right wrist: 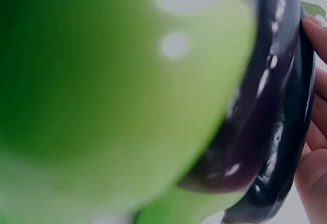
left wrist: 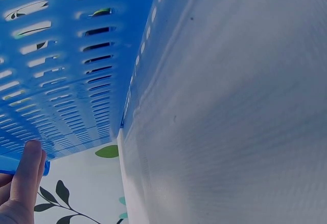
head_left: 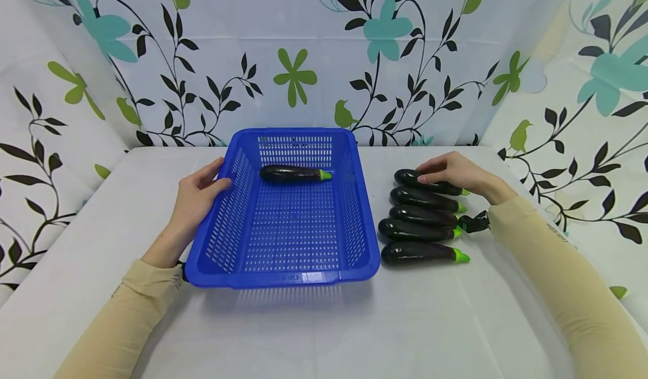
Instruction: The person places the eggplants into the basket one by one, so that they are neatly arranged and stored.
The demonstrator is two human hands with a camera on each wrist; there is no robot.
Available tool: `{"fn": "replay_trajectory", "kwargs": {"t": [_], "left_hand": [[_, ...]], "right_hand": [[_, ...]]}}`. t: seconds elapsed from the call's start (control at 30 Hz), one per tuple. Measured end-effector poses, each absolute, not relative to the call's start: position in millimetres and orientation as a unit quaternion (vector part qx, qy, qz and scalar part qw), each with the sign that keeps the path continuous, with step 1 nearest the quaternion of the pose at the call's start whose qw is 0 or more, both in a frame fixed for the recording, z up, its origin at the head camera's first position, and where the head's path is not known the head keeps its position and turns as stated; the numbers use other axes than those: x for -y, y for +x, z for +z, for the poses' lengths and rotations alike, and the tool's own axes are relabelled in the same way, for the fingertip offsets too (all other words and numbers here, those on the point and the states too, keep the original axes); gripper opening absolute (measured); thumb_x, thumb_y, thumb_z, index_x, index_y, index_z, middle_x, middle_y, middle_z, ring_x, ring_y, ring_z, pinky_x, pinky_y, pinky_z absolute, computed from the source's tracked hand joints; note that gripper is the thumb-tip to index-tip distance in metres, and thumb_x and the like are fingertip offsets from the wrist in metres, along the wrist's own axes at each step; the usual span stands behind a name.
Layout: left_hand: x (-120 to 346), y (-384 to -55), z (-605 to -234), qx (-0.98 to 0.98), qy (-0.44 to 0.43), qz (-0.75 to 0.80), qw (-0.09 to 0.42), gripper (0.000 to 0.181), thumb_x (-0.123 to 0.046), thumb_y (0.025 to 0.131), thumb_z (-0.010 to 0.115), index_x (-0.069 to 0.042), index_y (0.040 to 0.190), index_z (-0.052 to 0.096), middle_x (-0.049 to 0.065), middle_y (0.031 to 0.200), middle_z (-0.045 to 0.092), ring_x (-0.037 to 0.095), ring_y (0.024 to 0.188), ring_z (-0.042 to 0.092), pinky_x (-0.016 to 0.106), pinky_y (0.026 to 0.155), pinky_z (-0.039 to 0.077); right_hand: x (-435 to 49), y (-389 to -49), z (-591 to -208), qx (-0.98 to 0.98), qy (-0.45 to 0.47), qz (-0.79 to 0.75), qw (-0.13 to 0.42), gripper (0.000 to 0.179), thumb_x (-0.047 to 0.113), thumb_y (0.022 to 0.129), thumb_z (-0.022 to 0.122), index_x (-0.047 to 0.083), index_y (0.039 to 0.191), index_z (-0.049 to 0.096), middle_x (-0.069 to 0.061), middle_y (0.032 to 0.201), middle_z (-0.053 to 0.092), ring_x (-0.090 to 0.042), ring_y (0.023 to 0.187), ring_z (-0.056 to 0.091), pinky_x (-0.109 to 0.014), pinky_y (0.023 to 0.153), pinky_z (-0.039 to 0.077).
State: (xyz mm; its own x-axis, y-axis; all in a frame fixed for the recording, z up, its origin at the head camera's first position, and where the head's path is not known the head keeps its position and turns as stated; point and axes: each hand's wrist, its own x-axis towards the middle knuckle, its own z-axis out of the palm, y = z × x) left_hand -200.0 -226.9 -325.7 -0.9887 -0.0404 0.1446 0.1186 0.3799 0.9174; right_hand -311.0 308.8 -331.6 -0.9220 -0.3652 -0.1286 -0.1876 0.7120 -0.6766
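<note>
A blue plastic basket (head_left: 283,278) with slotted walls stands in the middle of the table. My left hand (head_left: 199,196) holds its left rim, thumb on the edge; the left wrist view shows fingers (left wrist: 29,170) against the slotted outer wall (left wrist: 66,91). One dark eggplant (head_left: 291,174) with a green stem lies inside, near the far wall. On the right, my right hand (head_left: 458,174) grips the farthest eggplant (head_left: 440,188) of a row, thumb on the near side and fingertips across its top. In the right wrist view that eggplant (right wrist: 294,116) shows beside the fingers.
Several more eggplants lie in a column toward me, stems pointing right, the nearest eggplant (head_left: 417,253) close to the basket's right side. A white cloth (head_left: 314,339) covers the table. Patterned curtains (head_left: 304,30) hang behind and at both sides.
</note>
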Motion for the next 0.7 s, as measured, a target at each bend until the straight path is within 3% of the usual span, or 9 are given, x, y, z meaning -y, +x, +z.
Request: {"fn": "replay_trajectory", "kwargs": {"t": [0.27, 0.53, 0.7], "left_hand": [[227.5, -200.3, -326.5, 0.829, -0.025, -0.554, 0.072, 0.06, -0.024, 0.102, 0.054, -0.009, 0.156, 0.033, 0.012, 0.16, 0.036, 0.036, 0.141, 0.043, 0.028, 0.101, 0.044], [226.9, -200.5, -326.4, 0.827, -0.023, -0.557, 0.07, 0.06, -0.024, 0.102, 0.054, -0.009, 0.156, 0.032, 0.012, 0.16, 0.035, 0.035, 0.142, 0.041, 0.029, 0.103, 0.043], [226.8, -199.7, -326.2, 0.826, -0.028, -0.558, 0.074, 0.059, -0.022, 0.102, 0.054, -0.008, 0.156, 0.033, 0.013, 0.16, 0.036, 0.037, 0.14, 0.044, 0.024, 0.097, 0.047]], "right_hand": [[-300.7, -310.9, -326.6, -0.914, -0.156, -0.352, 0.13, 0.05, 0.037, 0.092, 0.072, 0.007, 0.132, 0.065, -0.013, 0.13, 0.066, -0.025, 0.119, 0.058, -0.046, 0.103, 0.044], [-294.6, -315.7, -324.6, -0.917, -0.16, -0.342, 0.124, 0.05, 0.037, 0.092, 0.071, 0.008, 0.132, 0.065, -0.012, 0.131, 0.066, -0.026, 0.119, 0.059, -0.048, 0.103, 0.045], [-288.0, -315.6, -319.8, -0.915, -0.16, -0.348, 0.128, 0.051, 0.038, 0.092, 0.071, 0.009, 0.134, 0.064, -0.012, 0.131, 0.065, -0.027, 0.119, 0.059, -0.05, 0.105, 0.044]]}}
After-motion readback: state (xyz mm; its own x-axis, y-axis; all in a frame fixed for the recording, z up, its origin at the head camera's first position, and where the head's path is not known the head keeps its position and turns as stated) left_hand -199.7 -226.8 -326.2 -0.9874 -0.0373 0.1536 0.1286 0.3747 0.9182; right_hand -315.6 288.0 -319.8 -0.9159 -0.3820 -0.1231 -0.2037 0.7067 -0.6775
